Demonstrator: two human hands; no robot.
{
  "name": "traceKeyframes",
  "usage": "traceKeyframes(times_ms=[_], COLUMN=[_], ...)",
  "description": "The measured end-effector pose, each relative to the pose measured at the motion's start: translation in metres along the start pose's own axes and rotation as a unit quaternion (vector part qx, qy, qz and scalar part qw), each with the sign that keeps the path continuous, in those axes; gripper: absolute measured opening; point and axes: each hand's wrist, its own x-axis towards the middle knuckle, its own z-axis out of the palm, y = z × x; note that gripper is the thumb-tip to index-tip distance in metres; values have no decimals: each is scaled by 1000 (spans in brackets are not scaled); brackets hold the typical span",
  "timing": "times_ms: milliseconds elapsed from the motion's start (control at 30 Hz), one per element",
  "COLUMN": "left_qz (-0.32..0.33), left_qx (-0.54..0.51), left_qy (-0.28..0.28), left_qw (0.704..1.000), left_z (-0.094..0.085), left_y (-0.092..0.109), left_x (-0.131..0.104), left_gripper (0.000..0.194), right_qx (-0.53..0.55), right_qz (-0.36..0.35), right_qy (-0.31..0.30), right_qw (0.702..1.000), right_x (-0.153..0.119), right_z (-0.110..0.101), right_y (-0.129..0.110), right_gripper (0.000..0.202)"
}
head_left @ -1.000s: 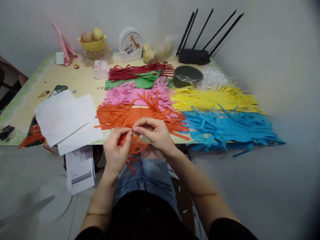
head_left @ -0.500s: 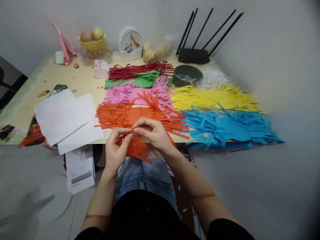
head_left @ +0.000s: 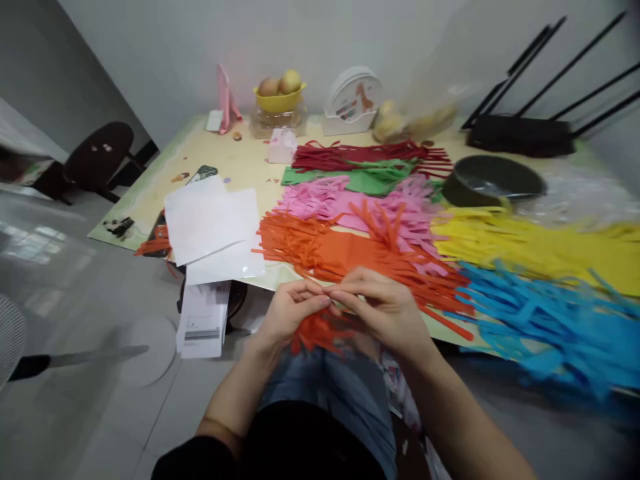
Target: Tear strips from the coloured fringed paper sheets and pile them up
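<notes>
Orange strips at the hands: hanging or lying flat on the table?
Hanging: the blurred orange strips spill below the pinching left hand and right hand, past the table's front edge.

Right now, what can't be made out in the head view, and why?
All in the head view:
Pinched part of the orange strips: hidden by the left hand and right hand.
Floor fan: mostly cut off by left edge.
Lettering beside the giraffe print: blurred.

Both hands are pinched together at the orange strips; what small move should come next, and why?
I'd probably hold the left hand steady and tilt the right hand slightly aside: their fingertips meet closely above the hanging orange strips, and fingers and blur hide exactly how the pinched part lies, so a clearer look seems wise.
</notes>
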Motion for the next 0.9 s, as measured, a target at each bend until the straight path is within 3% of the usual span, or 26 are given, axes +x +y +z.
traceKeyframes(times_ms=[200, 267, 333, 367, 400, 433, 500, 533, 567, 600, 667, 767, 833, 900], left_qz=[-4, 30, 109, 150, 189, 190, 114, 82, 56, 42, 38, 58, 77, 120], left_qx=[-8, 90, 268, 376, 490, 598, 764, 810, 841, 858, 869, 864, 860, 834], left_qy=[14, -13, 2, 37, 101, 157, 220, 223, 214, 199, 170, 164, 179, 231], left_qw=[1000, 995, 957, 914, 845, 763, 596, 536, 494, 471, 463, 473, 472, 487], left_z=[-7, -21, -51, -72, -95, -119, -165, -183, -198, -208, -219, -224, -226, -229], left_y=[-11, -1, 18, 31, 44, 57, 81, 89, 96, 100, 101, 96, 95, 99], left_x=[-15, -18, -17, -16, -13, -10, -4, 0, 3, 6, 11, 14, 12, 8], left_gripper=[44, 42, 37, 36, 39, 44, 58, 63, 66, 67, 61, 50, 51, 51], right_qx=[-64, -62, -42, -31, -21, -12, 8, 19, 30, 39, 51, 66, 84, 105], right_qz=[-25, -23, -17, -12, -6, 1, 26, 39, 50, 55, 59, 72, 98, 123], right_qy=[61, 69, 67, 64, 59, 52, 39, 30, 23, 19, 13, 10, 4, -7], right_qw=[996, 995, 997, 997, 998, 999, 999, 999, 998, 998, 997, 995, 992, 987], right_x=[-6, -8, -10, -12, -13, -15, -17, -18, -18, -17, -15, -11, -8, -5], right_z=[14, 14, 11, 8, 6, 4, 3, 4, 6, 9, 14, 20, 23, 26], right_y=[-4, -5, -6, -6, -7, -7, -8, -9, -9, -10, -12, -16, -17, -18], right_gripper=[11, 12, 12, 12, 12, 11, 11, 11, 11, 11, 11, 11, 12, 13])
